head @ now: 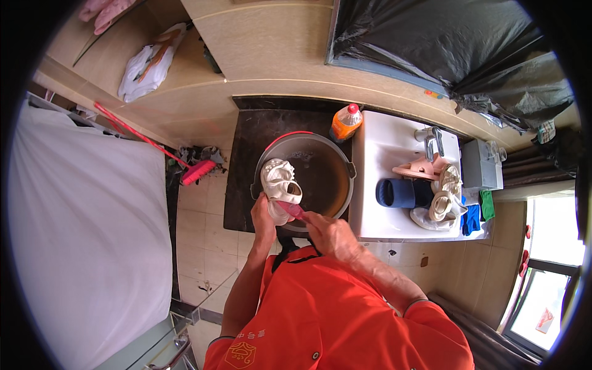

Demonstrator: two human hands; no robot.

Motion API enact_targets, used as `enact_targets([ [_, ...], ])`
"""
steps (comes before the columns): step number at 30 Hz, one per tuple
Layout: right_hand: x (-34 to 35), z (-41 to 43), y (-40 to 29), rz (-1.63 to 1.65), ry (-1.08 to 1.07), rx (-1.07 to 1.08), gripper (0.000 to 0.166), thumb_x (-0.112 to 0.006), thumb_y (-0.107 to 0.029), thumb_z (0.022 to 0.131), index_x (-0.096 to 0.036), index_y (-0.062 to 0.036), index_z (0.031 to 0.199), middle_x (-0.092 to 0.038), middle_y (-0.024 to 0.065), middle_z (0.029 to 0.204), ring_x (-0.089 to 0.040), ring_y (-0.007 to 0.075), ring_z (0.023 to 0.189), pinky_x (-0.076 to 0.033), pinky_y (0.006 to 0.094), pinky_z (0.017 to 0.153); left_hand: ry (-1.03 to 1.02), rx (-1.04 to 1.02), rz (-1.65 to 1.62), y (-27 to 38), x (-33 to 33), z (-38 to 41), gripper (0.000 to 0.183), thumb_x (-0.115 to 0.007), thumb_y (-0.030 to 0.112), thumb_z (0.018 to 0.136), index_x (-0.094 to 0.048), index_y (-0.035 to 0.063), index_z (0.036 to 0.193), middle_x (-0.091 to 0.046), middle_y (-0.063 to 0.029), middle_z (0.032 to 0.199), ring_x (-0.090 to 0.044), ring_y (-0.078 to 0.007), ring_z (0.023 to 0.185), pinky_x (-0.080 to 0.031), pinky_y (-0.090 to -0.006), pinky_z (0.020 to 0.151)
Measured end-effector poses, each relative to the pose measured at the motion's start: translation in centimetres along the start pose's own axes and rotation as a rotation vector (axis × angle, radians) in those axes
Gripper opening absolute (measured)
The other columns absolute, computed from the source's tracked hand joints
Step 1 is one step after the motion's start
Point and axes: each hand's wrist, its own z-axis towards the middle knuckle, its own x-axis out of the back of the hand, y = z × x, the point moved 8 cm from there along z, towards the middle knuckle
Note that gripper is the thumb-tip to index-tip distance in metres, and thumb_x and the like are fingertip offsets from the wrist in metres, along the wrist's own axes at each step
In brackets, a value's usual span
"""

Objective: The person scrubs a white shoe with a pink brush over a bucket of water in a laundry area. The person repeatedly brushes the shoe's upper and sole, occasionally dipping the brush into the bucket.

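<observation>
My left hand (264, 223) holds a white clog-style shoe (277, 178) over the left side of a grey bucket (350, 194). Gripped in my right hand (334, 235) is a pink-handled brush (291, 209), its head against the shoe's heel end. The bristles are hidden from me. Brownish water (319, 180) stands in the bucket, with a little foam near the far side. The bucket rests on a black counter (241, 185).
An orange-labelled bottle (347, 123) with a red cap stands behind the bucket. In the white sink (370, 138) lie a pink slipper (416, 169), a navy slipper (397, 193) and white shoes (441, 206) below a chrome faucet (430, 138). A red broom (199, 172) leans at left.
</observation>
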Motion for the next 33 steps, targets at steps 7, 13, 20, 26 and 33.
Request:
enact_targets([
  [7, -4.7, 4.1, 2.6, 0.041, -0.047, -0.213, 0.028, -0.057, -0.011, 0.096, -0.056, 0.0022, 0.121, -0.069, 0.0258, 0.094, -0.069, 0.0434, 0.078, -0.057, 0.0505, 0.069, 0.003, 0.039, 0.002, 0.6, -0.7, -0.1, 0.042, -0.046, 0.037, 0.106, -0.064, 0.0026, 0.120, -0.067, -0.0063, 0.110, -0.066, -0.0167, 0.099, -0.054, -0.0321, 0.082],
  [13, -3.7, 2.5, 0.3, 0.198, -0.064, -0.072, 0.041, -0.056, -0.015, 0.092, -0.051, 0.0048, 0.128, -0.067, 0.0278, 0.076, -0.067, 0.0469, 0.071, -0.055, 0.0540, 0.067, 0.008, -0.017, 0.043, 1.0, -0.8, 0.0, 0.038, -0.045, 0.031, 0.103, -0.066, 0.0014, 0.112, -0.067, -0.0040, 0.101, -0.063, -0.0120, 0.091, -0.051, -0.0284, 0.078],
  [20, -3.5, 1.5, -0.9, 0.062, -0.203, -0.101, 0.047, -0.061, -0.013, 0.089, -0.051, 0.0059, 0.131, -0.067, 0.0264, 0.073, -0.067, 0.0453, 0.069, -0.055, 0.0507, 0.063, -0.028, -0.028, 0.013, 0.2, -0.7, 0.3, 0.034, -0.045, 0.026, 0.104, -0.067, 0.0010, 0.106, -0.066, -0.0021, 0.099, -0.061, -0.0104, 0.088, -0.050, -0.0286, 0.076],
  [26, -5.2, 7.5, 2.9, -0.028, -0.064, -0.103, 0.027, -0.061, -0.017, 0.089, -0.057, 0.0032, 0.107, -0.066, 0.0258, 0.070, -0.067, 0.0457, 0.065, -0.055, 0.0530, 0.059, 0.041, -0.028, 0.074, 1.5, -1.8, -0.2, 0.033, -0.046, 0.027, 0.104, -0.066, 0.0021, 0.103, -0.064, -0.0026, 0.096, -0.061, -0.0108, 0.088, -0.050, -0.0294, 0.077],
  [33, -2.3, 2.3, -2.1, 0.042, -0.185, -0.012, 0.032, -0.061, -0.015, 0.087, -0.056, 0.0056, 0.111, -0.063, 0.0258, 0.066, -0.065, 0.0446, 0.061, -0.054, 0.0512, 0.057, -0.068, -0.052, 0.030, 0.7, -1.0, 0.2, 0.033, -0.045, 0.028, 0.105, -0.066, 0.0028, 0.103, -0.068, -0.0033, 0.092, -0.065, -0.0111, 0.083, -0.052, -0.0282, 0.071],
])
